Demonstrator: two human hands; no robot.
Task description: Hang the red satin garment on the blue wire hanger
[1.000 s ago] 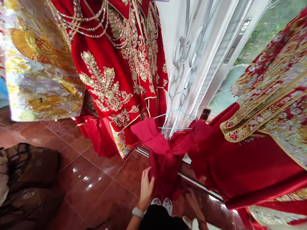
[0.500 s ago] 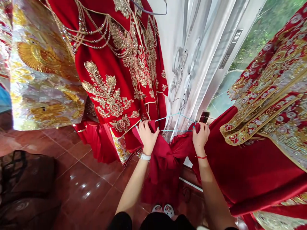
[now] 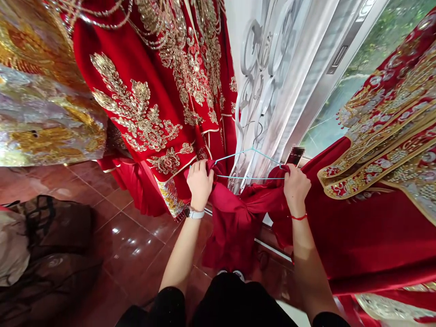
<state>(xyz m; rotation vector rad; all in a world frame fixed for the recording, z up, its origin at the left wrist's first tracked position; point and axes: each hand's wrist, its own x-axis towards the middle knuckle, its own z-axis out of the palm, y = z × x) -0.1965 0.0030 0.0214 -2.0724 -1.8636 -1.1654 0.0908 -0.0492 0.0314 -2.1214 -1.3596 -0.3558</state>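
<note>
1 head view, facing roughly downward

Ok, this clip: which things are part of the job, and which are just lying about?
Part of the job:
- left hand and right hand, gripping
- plain red garment, on
- light-blue hanger

Just around:
- gold-embroidered red gown
- gold-trimmed red robe
- dark bags
- red tiled floor
- white metal grille
</note>
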